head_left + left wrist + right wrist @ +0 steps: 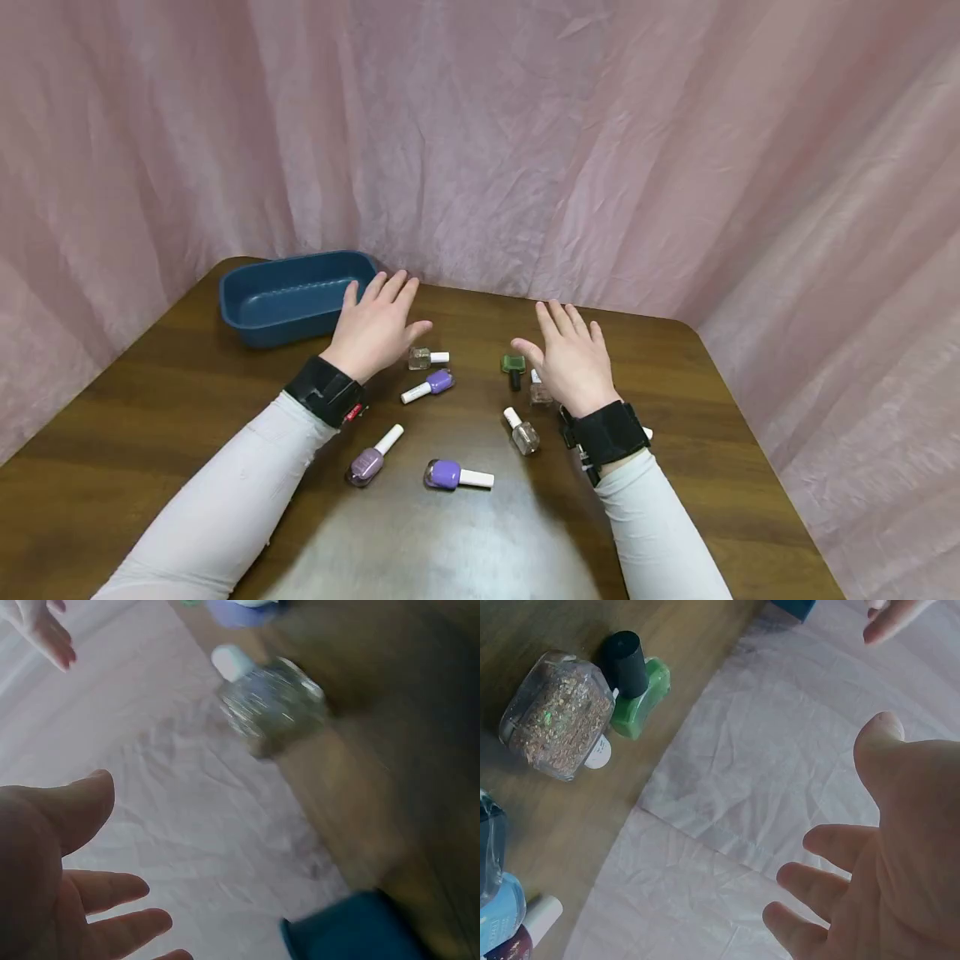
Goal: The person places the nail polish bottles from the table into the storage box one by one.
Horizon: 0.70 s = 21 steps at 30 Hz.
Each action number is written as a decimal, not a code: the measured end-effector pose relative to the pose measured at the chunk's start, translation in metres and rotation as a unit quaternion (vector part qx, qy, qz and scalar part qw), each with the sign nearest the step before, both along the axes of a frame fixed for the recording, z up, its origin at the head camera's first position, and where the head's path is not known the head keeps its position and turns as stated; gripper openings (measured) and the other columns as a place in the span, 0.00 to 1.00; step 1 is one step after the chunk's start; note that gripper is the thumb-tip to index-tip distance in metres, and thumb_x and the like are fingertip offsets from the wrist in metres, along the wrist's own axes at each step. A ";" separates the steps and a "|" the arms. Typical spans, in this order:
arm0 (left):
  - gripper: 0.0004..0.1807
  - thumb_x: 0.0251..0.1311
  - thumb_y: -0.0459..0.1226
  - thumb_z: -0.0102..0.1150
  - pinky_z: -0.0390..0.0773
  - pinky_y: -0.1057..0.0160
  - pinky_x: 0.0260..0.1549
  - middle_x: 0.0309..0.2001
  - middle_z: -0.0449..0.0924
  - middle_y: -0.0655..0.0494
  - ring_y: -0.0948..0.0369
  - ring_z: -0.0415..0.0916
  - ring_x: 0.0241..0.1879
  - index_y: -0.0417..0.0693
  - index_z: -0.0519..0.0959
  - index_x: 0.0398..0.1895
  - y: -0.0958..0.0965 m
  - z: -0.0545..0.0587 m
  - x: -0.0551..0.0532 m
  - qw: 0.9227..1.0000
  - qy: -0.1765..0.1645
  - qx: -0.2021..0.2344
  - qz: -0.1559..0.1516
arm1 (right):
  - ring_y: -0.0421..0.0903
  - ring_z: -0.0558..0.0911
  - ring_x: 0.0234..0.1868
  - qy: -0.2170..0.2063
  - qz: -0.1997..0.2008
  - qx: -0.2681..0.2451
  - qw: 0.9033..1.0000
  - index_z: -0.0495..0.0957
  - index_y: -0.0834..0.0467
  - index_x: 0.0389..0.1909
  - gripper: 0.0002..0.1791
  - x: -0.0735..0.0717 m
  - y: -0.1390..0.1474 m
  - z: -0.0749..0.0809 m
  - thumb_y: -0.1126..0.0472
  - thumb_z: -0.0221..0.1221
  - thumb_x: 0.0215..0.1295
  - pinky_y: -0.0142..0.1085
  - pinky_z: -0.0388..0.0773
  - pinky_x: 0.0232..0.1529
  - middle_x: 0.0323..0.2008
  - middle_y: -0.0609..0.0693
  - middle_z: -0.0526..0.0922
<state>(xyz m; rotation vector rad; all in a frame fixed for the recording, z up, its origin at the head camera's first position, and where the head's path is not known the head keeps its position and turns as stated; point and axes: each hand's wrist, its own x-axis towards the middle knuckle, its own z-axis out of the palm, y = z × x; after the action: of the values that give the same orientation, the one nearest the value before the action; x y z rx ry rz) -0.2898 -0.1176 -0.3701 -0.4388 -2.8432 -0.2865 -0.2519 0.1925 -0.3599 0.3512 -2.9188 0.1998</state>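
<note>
At left, the dark blue rectangular tub [270, 335] sits near our left hand [373, 332], fingers spread, holding nothing. On the bench [705, 450], the clear squarish glass bottle with a white cap [418, 359] lies right of and nearer us than those fingers, long axis crosswise, cap rightward, closer to this hand than to our right hand [577, 364], whose fingers are also apart and empty.

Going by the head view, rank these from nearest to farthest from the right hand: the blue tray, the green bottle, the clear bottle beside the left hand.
1. Green bottle: just left of the right hand, black cap toward the person.
2. Clear bottle: farther left, beside the left hand.
3. Blue tray: farthest left, near the table's back corner.
</note>
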 end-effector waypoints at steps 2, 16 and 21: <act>0.44 0.80 0.56 0.61 0.46 0.24 0.77 0.86 0.59 0.38 0.37 0.51 0.85 0.42 0.62 0.87 -0.010 -0.006 0.002 1.000 -0.004 -0.003 0.007 | 0.61 0.56 0.87 -0.003 0.002 -0.001 1.000 0.57 0.56 0.89 0.46 0.002 -0.001 -0.002 0.30 0.48 0.84 0.66 0.50 0.82 0.87 0.59 0.59; 0.38 0.77 0.47 0.68 0.56 0.21 0.73 0.78 0.68 0.30 0.32 0.63 0.78 0.35 0.69 0.80 -0.073 -0.019 0.006 0.998 0.041 -0.031 0.035 | 0.63 0.60 0.85 -0.007 0.017 -0.024 1.000 0.59 0.59 0.88 0.46 0.005 -0.002 -0.007 0.32 0.51 0.84 0.64 0.54 0.82 0.85 0.62 0.61; 0.35 0.77 0.43 0.68 0.60 0.21 0.70 0.74 0.72 0.28 0.31 0.68 0.74 0.32 0.71 0.78 -0.095 -0.022 0.000 0.997 0.058 -0.040 0.040 | 0.64 0.61 0.85 -0.005 0.018 -0.028 0.999 0.60 0.59 0.87 0.46 0.002 -0.005 -0.006 0.33 0.52 0.84 0.64 0.55 0.81 0.85 0.62 0.62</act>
<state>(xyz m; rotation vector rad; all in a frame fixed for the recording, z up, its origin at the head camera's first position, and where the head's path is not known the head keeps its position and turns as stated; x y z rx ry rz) -0.2895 -0.2122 -0.3921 -0.3431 -2.7570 -0.1288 -0.2495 0.1877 -0.3657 0.3963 -2.9122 0.2899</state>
